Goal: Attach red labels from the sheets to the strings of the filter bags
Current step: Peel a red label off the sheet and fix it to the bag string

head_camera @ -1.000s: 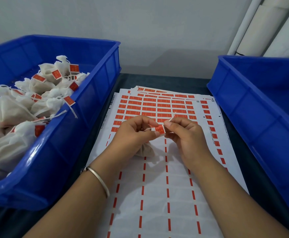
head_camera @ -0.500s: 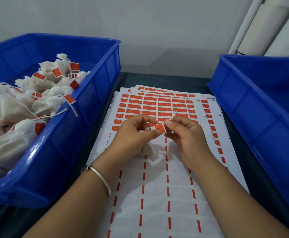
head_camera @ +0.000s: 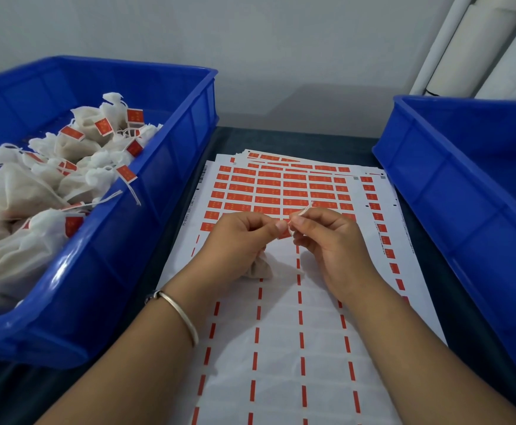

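Note:
Both hands meet above the label sheet. My left hand and my right hand pinch a small red label between thumbs and forefingers, folded around a white string whose end sticks up past my right thumb. A white filter bag hangs beneath my left hand and rests on the sheet. The sheet's far half carries rows of red labels; its near half is peeled, with only red strips left.
A blue bin on the left holds several labelled filter bags. Another blue bin stands on the right, its inside mostly out of view. White pipes run up the wall at the back right.
The red label, plainly seen between my fingertips before, is now mostly covered as both thumbs press closer together. The hands stay in the same place.

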Motion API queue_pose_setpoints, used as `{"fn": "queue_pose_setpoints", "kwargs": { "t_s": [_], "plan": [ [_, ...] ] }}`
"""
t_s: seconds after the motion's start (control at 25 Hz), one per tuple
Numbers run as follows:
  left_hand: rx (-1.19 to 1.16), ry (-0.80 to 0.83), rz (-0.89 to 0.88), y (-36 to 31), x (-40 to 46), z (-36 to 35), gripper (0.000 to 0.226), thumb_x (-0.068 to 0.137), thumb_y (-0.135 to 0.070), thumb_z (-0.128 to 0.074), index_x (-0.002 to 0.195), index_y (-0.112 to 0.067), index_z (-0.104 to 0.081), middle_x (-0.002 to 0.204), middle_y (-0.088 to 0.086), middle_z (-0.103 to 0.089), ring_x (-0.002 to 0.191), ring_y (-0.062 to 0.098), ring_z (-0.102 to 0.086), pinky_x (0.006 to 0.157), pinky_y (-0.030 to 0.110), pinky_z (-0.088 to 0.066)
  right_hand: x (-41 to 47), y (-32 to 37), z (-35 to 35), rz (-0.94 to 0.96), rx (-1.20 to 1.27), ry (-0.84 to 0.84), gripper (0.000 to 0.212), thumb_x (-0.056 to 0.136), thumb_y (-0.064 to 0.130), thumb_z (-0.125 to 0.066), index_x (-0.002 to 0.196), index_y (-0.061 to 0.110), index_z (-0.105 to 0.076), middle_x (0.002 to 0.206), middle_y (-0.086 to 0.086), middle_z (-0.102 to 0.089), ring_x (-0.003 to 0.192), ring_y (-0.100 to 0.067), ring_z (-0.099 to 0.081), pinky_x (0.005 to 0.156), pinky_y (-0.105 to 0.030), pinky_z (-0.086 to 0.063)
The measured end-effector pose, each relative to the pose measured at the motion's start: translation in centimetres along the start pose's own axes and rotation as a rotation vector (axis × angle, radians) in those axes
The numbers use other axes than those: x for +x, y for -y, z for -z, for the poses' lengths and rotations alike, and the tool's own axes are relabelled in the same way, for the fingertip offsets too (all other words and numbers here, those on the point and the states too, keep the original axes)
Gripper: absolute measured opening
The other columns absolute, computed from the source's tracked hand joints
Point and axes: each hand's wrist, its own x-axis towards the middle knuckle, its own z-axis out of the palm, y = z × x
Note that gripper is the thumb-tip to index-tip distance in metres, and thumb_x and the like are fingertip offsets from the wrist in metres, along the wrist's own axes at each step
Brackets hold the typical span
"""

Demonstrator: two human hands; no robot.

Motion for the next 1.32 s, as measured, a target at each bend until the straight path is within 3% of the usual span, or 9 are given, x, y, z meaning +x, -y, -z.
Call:
{"fn": "queue_pose_setpoints", "kwargs": {
  "t_s": [0.2, 0.4, 0.52, 0.64, 0.88, 1.0, 1.16, 1.32],
  "plan": [
    [0.068, -0.011, -0.051, 0.5, 0.3, -0.2, 0.014, 0.084, -0.035, -0.058, 0.074, -0.026, -0.063, 0.044, -0.013, -0.053, 0.032, 0.002, -0.042, 0.036, 0.01, -0.035, 0.0, -0.4, -0.1, 0.007, -0.053, -0.005, 0.011, 0.088, 0.026, -0.063, 0.079, 0.027, -0.07, 0.083, 0.019, -0.07, 0.083, -0.002, -0.066, 0.064, -0.012, -0.052],
    [0.073, -0.051, -0.078, 0.9, 0.6, -0.3, 0.019, 0.087, -0.035, -0.054, 0.074, -0.025, -0.061, 0.043, -0.014, -0.052, 0.034, 0.0, -0.044, 0.036, 0.009, -0.036, -0.2, -0.3, -0.3, 0.033, -0.126, 0.114, 0.01, 0.085, 0.025, -0.065, 0.095, 0.026, -0.067, 0.087, 0.015, -0.072, 0.084, -0.004, -0.068, 0.07, -0.013, -0.054],
    [0.043, -0.077, -0.103, 1.1, 0.7, -0.3, 0.019, 0.086, -0.036, -0.056, 0.07, -0.028, -0.064, 0.047, -0.014, -0.054, 0.037, 0.001, -0.044, 0.038, 0.009, -0.038, -0.3, -0.5, -0.5, 0.065, -0.179, 0.067, 0.02, 0.083, 0.023, -0.07, 0.101, 0.029, -0.064, 0.089, 0.012, -0.072, 0.085, -0.002, -0.068, 0.072, -0.012, -0.054],
    [0.031, -0.054, -0.123, 1.1, 0.4, -0.3, 0.014, 0.085, -0.035, -0.059, 0.074, -0.03, -0.066, 0.053, -0.015, -0.059, 0.042, 0.0, -0.05, 0.04, 0.009, -0.04, -0.3, -0.6, -0.4, 0.075, -0.167, -0.008, 0.02, 0.082, 0.025, -0.07, 0.097, 0.033, -0.06, 0.084, 0.017, -0.071, 0.083, 0.001, -0.067, 0.064, -0.007, -0.05],
    [0.265, -0.064, -0.149, 0.7, 0.3, 0.0, 0.01, 0.085, -0.037, -0.062, 0.075, -0.034, -0.061, 0.073, -0.016, -0.061, 0.065, 0.004, -0.059, 0.048, 0.009, -0.041, -0.2, -0.9, -0.2, 0.08, -0.144, -0.046, 0.025, 0.083, 0.024, -0.07, 0.1, 0.037, -0.059, 0.09, 0.027, -0.068, 0.091, 0.011, -0.062, 0.059, -0.004, -0.046],
    [0.498, -0.067, -0.186, -0.3, 0.4, 0.5, 0.01, 0.086, -0.038, -0.062, 0.091, -0.032, -0.068, 0.082, -0.023, -0.053, 0.075, 0.004, -0.053, 0.059, 0.011, -0.038, -0.2, -1.0, -0.3, 0.087, -0.128, -0.037, 0.027, 0.076, 0.034, -0.07, 0.1, 0.038, -0.059, 0.091, 0.033, -0.066, 0.091, 0.013, -0.061, 0.058, -0.003, -0.045],
    [0.641, -0.142, -0.289, -2.2, 0.1, 1.1, 0.021, 0.088, -0.036, -0.058, 0.106, -0.028, -0.067, 0.089, -0.014, -0.059, 0.07, 0.001, -0.05, 0.061, 0.01, -0.035, 0.0, -1.2, 0.0, 0.093, -0.088, 0.007, 0.048, 0.07, 0.062, -0.063, 0.11, 0.034, -0.058, 0.091, 0.018, -0.071, 0.087, -0.001, -0.065, 0.06, -0.008, -0.05],
    [0.425, -0.294, -0.279, -4.3, -1.2, 2.7, 0.009, 0.09, -0.03, -0.057, 0.097, -0.03, -0.062, 0.077, -0.017, -0.058, 0.067, 0.0, -0.056, 0.059, 0.01, -0.042, 0.6, -1.5, 0.1, 0.058, -0.082, 0.07, 0.05, 0.076, 0.059, -0.043, 0.114, 0.03, -0.056, 0.086, 0.004, -0.072, 0.077, -0.016, -0.067, 0.063, -0.017, -0.053]
  ]
}}
